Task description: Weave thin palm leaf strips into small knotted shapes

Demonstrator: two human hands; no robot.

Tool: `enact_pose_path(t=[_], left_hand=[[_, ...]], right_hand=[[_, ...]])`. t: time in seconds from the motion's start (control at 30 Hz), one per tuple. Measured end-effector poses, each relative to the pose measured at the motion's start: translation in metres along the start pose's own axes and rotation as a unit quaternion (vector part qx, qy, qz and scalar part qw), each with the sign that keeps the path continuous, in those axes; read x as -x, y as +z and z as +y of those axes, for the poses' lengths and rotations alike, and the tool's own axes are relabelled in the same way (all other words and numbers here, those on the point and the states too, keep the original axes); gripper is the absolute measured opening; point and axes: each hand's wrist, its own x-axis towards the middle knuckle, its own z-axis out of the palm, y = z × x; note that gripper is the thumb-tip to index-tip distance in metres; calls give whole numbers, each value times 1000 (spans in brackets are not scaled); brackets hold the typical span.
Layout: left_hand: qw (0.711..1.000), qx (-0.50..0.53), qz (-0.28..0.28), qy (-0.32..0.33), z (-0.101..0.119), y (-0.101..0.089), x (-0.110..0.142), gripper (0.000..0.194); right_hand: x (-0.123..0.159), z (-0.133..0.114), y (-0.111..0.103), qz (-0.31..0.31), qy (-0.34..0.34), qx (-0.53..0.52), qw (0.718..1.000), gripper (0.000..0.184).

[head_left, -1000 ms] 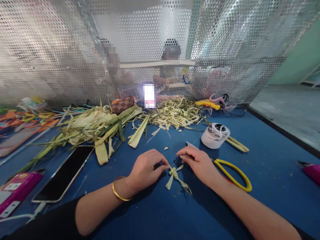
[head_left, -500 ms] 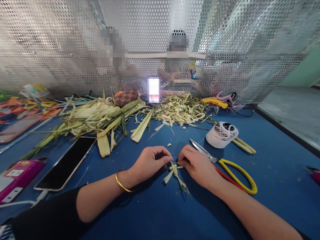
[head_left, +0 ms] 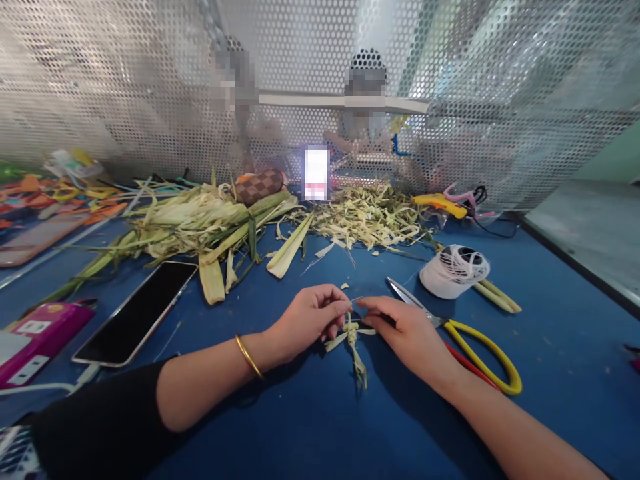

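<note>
My left hand [head_left: 306, 320] and my right hand [head_left: 400, 328] meet over a small bundle of pale leaf strips [head_left: 353, 340] above the blue table [head_left: 300, 427]. Each hand pinches with thumb and forefinger; a thin white thread [head_left: 356, 299] runs between the fingertips above the bundle. The strips hang down from the pinch, loose ends pointing at me. A gold bangle [head_left: 248, 357] circles my left wrist. Yellow-handled scissors [head_left: 465, 337] lie just right of my right hand, blades pointing away. A spool of white thread [head_left: 453, 270] stands beyond them.
A pile of green-yellow palm leaves [head_left: 200, 223] and a heap of shredded strips [head_left: 365, 220] lie at the back. A black phone [head_left: 137, 313] and a pink box [head_left: 35, 337] rest at left. A perforated metal screen [head_left: 125, 87] walls the table; two people sit behind it.
Both hands have lifted the leaf bundle slightly off the table and drawn their pinches together above it. The camera has tilted down and left a little.
</note>
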Motion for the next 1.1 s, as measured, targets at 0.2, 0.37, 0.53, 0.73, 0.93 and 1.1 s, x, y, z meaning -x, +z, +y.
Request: enact_pose_path(t=[0.2,0.37,0.53,0.73,0.93,1.1], left_hand=[[999,-33,17,-10,-2,-1,-2,13],[993,-111,12,-24,-2,-1,-2,11],[987,-158,6,-16,-3,-2,-2,10],[977,-214,9,-6,-4,-6,-2,9],[992,-126,30,2,-4,-4,-2,9],[995,-90,45,8,-2,-4,-6,10]], right_hand=[[2,-2,1,-23,-19,61,998,21],[2,-2,3,-25,-22,101,994,22],[2,-2,4,-26,-21,101,994,23],[-1,6,6,-9,-21,56,998,21],[-3,6,8,25,-17,-60,998,13],[-6,-4,10,52,-41,-130,989,14]])
